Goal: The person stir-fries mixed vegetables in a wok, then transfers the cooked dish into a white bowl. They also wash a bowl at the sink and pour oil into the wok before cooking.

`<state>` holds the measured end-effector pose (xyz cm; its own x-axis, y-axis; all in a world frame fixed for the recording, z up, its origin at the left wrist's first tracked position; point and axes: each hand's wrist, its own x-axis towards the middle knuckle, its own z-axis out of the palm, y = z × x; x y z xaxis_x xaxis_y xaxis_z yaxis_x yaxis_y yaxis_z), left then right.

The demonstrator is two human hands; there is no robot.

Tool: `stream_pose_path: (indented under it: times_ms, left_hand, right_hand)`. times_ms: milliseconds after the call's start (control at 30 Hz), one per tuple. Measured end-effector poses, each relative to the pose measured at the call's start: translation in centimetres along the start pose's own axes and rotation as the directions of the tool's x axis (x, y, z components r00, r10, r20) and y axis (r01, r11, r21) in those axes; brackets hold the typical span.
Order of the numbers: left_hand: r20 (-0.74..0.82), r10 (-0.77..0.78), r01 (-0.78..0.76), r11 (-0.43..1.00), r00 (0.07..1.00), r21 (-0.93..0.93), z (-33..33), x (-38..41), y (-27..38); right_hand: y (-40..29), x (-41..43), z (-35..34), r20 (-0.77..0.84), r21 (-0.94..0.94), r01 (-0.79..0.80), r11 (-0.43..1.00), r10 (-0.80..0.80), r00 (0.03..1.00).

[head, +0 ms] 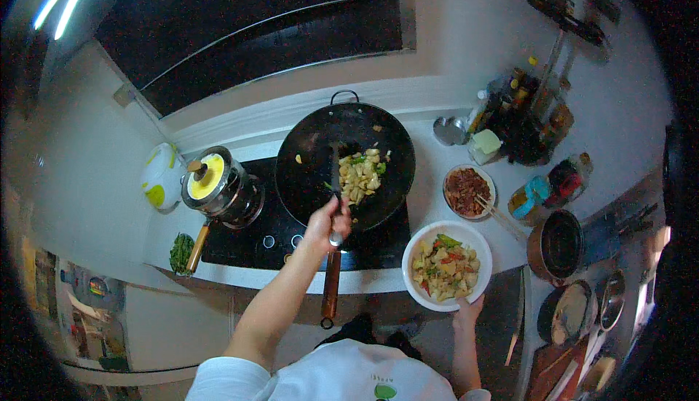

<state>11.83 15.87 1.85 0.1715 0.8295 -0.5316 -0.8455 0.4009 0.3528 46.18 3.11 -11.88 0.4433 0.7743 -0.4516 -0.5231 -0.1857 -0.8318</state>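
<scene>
My left hand point(326, 223) grips a spatula point(335, 174) whose blade reaches into a large black wok point(303, 133) on the cooktop. Chopped pale vegetables with bits of green point(360, 177) lie in the wok, to the right of the spatula. The wok's wooden handle point(330, 286) points toward me, under my left wrist. At the counter's front edge, my right hand point(468, 313) holds the near rim of a white bowl point(410, 278). Mixed cooked vegetables with red and green pieces point(445, 267) sit inside that bowl. My right fingers are partly hidden beneath it.
A lidded pot point(206, 177) with a wooden handle stands on the cooktop's left side, near a bunch of greens point(181, 252). Right of the wok is a plate of cooked meat point(466, 188) with chopsticks point(499, 215). Bottles point(508, 106), jars point(529, 196) and pans point(556, 245) crowd the right.
</scene>
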Motion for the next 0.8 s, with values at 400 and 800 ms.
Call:
stream_pose_path:
  times_ms: [400,800]
  left_hand:
    - [0.227,-0.232,0.267,0.953,0.946,-0.139,0.7,-0.4,2.1]
    - [-0.232,0.337,-0.308,0.939,0.913,0.152,1.9,-1.7,-1.3]
  right_hand:
    - [0.6,0.6,-0.2,0.142,0.165,-0.226,0.96,0.204,0.969]
    - [-2.0,-2.8,0.9,-0.14,-0.29,0.175,0.941,-0.223,0.965]
